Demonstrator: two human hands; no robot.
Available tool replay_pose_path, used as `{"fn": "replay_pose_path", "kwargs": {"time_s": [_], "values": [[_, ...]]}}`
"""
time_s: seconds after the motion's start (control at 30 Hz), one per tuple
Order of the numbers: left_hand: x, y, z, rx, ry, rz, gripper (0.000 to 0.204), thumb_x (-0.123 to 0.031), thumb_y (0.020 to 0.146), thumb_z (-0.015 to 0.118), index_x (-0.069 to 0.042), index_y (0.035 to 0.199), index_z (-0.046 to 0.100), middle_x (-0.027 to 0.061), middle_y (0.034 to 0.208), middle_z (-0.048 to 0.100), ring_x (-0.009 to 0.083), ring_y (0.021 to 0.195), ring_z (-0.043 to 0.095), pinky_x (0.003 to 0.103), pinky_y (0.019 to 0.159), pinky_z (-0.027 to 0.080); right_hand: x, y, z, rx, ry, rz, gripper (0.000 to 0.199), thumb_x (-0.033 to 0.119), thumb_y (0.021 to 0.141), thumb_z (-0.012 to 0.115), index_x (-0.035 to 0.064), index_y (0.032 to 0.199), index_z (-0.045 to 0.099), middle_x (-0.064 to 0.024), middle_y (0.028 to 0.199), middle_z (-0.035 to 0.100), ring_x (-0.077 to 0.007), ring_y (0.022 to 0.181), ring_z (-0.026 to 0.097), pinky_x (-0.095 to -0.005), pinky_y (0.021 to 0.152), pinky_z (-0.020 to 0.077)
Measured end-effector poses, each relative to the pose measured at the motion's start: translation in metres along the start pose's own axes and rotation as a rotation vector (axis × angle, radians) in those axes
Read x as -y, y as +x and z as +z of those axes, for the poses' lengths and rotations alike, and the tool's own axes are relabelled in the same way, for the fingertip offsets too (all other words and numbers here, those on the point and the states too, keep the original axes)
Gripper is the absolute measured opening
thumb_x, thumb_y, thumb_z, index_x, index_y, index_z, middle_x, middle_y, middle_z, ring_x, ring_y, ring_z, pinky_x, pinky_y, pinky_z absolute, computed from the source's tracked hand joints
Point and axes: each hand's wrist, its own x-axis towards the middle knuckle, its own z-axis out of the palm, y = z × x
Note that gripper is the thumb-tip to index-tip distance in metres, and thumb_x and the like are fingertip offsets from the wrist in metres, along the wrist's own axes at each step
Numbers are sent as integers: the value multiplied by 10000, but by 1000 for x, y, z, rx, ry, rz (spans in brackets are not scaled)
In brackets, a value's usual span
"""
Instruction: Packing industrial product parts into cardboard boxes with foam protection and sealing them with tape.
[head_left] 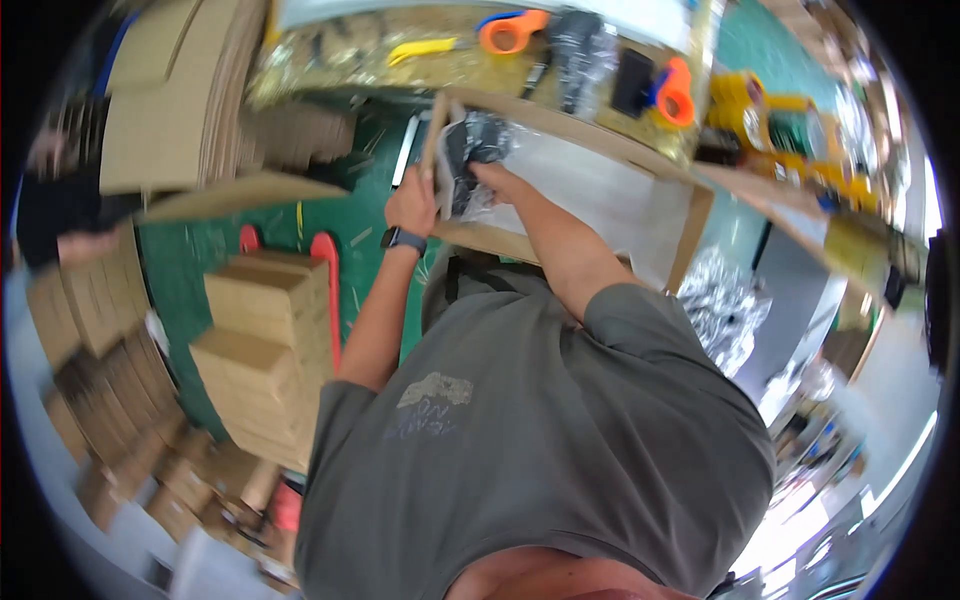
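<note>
An open cardboard box (692,232) with a white lining (600,190) lies in front of me, below the workbench edge. My left hand (412,203), with a dark watch on the wrist, grips the box's left end wall. My right hand (492,184) reaches inside, its fingers closed on a black item in clear plastic (464,180). That item sits against the left end, beside some pale wrapping. Fingertips of the right hand are partly hidden by the item, whose exact kind I cannot make out.
On the workbench (350,70) lie a yellow cutter (425,50), orange tape dispensers (513,33), a plastic-wrapped black item (577,60) and a dark phone-like slab (632,83). Tape rolls (740,100) are at right. Stacked cartons (255,350) stand at left by a red-handled cart (330,290); another person (75,200) is far left.
</note>
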Motion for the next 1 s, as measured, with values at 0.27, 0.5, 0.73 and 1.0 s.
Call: {"fn": "replay_pose_path", "kwargs": {"time_s": [0.27, 0.5, 0.73, 1.0], "values": [[31, -3, 16, -182, -40, 252, 717, -448, 1133, 594, 70, 1604, 440, 375, 1541, 563, 527, 1410, 563, 580, 1185, 451, -44, -123, -49, -339, -401, -523, 889, 596, 822, 853, -50, 1411, 692, -289, 1369, 725, -410, 1216, 736, -458, 1048, 600], [-160, -82, 14, -392, 88, 703, 733, -336, 1081, 712, 81, 1619, 441, 318, 1639, 488, 482, 1520, 469, 576, 1276, 358, -255, -329, -324, -1469, 457, -851, 255, 246, 973, 753, 102, 1182, 771, -162, 1095, 794, -310, 930, 778, -440, 821, 614], [-392, -212, 116, 140, -193, 1212, 699, -238, 1036, 763, 44, 1611, 483, 255, 1617, 562, 456, 1487, 533, 532, 1244, 418, -466, -224, -442, -1227, 587, 19, 1330, 621, 743, 931, -243, 1520, 285, -422, 1395, 619, -527, 1347, 621, -499, 1166, 505], [-442, -290, 171, 545, -103, 1180, 449, -177, 997, 778, -78, 1427, 694, 154, 1271, 780, 353, 1121, 763, 439, 931, 620, -415, -262, -433, -1233, 670, 80, 1367, 475, 733, 932, -115, 1642, 99, -387, 1374, 653, -493, 1238, 709, -488, 1112, 552]]}}
